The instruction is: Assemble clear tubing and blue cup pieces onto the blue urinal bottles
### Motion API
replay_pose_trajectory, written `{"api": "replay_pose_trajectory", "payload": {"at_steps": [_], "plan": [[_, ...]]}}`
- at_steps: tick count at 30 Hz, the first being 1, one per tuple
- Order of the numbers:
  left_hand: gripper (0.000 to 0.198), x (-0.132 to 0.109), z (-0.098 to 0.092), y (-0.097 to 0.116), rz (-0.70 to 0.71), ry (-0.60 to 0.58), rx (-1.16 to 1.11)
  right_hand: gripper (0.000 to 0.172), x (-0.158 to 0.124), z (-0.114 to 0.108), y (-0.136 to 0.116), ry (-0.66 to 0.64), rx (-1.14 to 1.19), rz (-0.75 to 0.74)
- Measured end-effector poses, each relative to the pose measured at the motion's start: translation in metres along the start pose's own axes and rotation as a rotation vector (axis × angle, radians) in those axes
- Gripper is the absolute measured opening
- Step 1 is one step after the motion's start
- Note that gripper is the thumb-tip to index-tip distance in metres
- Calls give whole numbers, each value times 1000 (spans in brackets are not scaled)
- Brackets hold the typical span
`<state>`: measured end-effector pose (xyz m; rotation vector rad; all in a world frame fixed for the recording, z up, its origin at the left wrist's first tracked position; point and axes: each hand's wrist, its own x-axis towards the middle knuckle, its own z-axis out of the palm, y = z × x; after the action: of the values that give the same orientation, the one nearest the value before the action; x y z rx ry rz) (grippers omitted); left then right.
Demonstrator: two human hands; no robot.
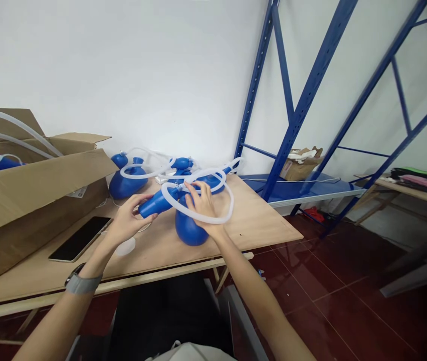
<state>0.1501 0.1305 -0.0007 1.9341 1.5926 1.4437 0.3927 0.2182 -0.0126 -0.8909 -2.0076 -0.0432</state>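
Note:
My left hand (126, 221) is closed around the wide end of a blue tapered plastic cup (158, 202), which lies slanted above the table. At its narrow end, where a metal clamp seems to sit, the cup joins a white flexible hose (213, 219). The fingers of my right hand (202, 201) are bent at this joint, and the hose loops over that hand and wrist. Under my right hand stands a rounded blue bottle (191, 228), its upper part partly hidden. Just what the right fingertips press on is hard to see.
More blue bottles (125, 184) with hoses lie along the wall. A cardboard box (40, 193) holding similar parts stands at left. On the wooden table (262, 220) are a phone (80, 238) and a translucent disc (125, 246). A blue metal rack (299, 108) stands right.

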Motion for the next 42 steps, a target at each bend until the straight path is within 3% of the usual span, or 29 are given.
{"api": "replay_pose_trajectory", "payload": {"at_steps": [3,7,11,16,22,29,35,39,42], "plan": [[60,-1,8,1,151,-11,109,41,27,-21,-3,32,-12,-7],[55,-2,15,7,301,45,223,29,49,-40,3,-192,24,-205],[50,0,17,8,344,90,272,30,48,-42,19,-305,217,-201],[51,0,19,4,349,70,296,26,37,-34,27,-220,313,-140],[49,-4,24,4,379,128,319,31,33,-23,27,-149,262,-168],[49,-11,35,9,317,173,328,25,25,-4,28,101,273,-14],[49,-17,33,17,235,169,295,28,25,-4,40,126,190,-95],[52,-21,26,23,128,175,268,30,29,-14,51,35,151,-159],[50,-22,27,26,141,219,269,36,23,-14,44,97,183,-39]]}}
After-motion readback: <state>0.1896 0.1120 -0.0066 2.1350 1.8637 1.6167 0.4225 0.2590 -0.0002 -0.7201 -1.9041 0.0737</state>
